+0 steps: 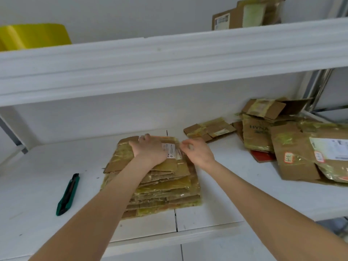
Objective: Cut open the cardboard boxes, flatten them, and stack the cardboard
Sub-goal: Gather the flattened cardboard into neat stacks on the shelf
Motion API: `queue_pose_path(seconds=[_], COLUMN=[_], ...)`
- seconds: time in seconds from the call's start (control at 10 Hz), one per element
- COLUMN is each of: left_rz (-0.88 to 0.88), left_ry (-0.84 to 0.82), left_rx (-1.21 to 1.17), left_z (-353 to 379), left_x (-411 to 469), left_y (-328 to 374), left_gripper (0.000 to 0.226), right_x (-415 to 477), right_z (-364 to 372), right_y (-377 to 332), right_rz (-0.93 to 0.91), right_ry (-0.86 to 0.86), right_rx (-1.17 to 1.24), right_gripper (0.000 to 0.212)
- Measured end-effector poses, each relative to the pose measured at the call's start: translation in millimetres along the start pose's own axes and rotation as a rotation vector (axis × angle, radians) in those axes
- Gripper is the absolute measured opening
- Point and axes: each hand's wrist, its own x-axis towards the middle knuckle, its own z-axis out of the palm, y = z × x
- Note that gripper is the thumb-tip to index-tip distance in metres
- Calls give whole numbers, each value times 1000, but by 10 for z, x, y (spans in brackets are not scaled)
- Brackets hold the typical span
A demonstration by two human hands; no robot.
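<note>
While the left hand (148,150) is laid palm-down on the top sheet (167,166) of the cardboard stack (165,187), its fingers are stretched out flat toward the far edge, so nothing is gripped there, only pressed. The right hand (197,152) is held at the right edge of that same sheet, just past a white shipping label (174,151), with its fingers curled in. Whether the edge is actually pinched can't be made out, tbh.

The stack is made up of several flattened pieces, brown with lots of yellowish tape, and is set near the middle of the white worktop (235,185). A green utility knife (68,194) is laid well off to the left of it, not touched by anything.

Over on the right, a loose pile of taped boxes (293,153) is spread across the worktop, with a smaller flattened piece (211,129) just beyond the right hand. Above it all, a white shelf (169,63) is seen, with something yellow (33,35) at the left and more boxes (246,14) at the right.
</note>
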Motion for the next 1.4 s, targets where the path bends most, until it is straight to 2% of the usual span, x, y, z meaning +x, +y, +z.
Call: queue_pose_path(seconds=[0.1, 0.2, 0.3, 0.4, 0.5, 0.6, 0.7, 0.8, 0.9, 1.0, 1.1, 1.2, 1.4], left_rz=[108, 178, 85, 11, -163, -413, -531, -430, -382, -294, -249, -283, -377], left_ry=[224, 221, -5, -137, -125, -111, -99, -71, 63, 211, 328, 391, 438], left_rx=[-146, -409, -757, -819, -1059, -1189, -1346, -1519, -1451, -1392, -1329, -1312, -1150], left_z=[-276, -329, -150, 170, 411, 504, 510, 463, 244, -220, -636, -799, -609], left_x=[139, 386, 717, 1005, 1193, 1377, 1623, 1654, 1622, 1516, 1300, 1030, 371], left_y=[394, 974, 1573, 1983, 2091, 2051, 2036, 2060, 2076, 1926, 1556, 993, -443], left_gripper=[42, 40, 43, 41, 51, 55, 55, 37, 24, 25, 40, 43, 36], right_x=[260, 532, 759, 990, 1182, 1300, 1344, 1360, 1375, 1372, 1275, 1080, 480], right_z=[-335, -565, -683, -794, -813, -715, -660, -769, -979, -1256, -1419, -1343, -812], right_y=[229, 569, 962, 1323, 1567, 1693, 1768, 1754, 1601, 1415, 1180, 790, -172], right_rz=[85, 140, 157, 165, 130, 76, 62, 12, 41, 148, 244, 184, 47], right_ry=[88, 15, -48, -40, -105, -219, -234, -195, -68, 173, 282, 264, 183], right_rx=[-28, -137, -240, -284, -346, -395, -432, -452, -396, -272, -12, 301, 460], right_gripper=[31, 30, 39, 42, 48, 51, 49, 47, 31, 44, 67, 71, 63])
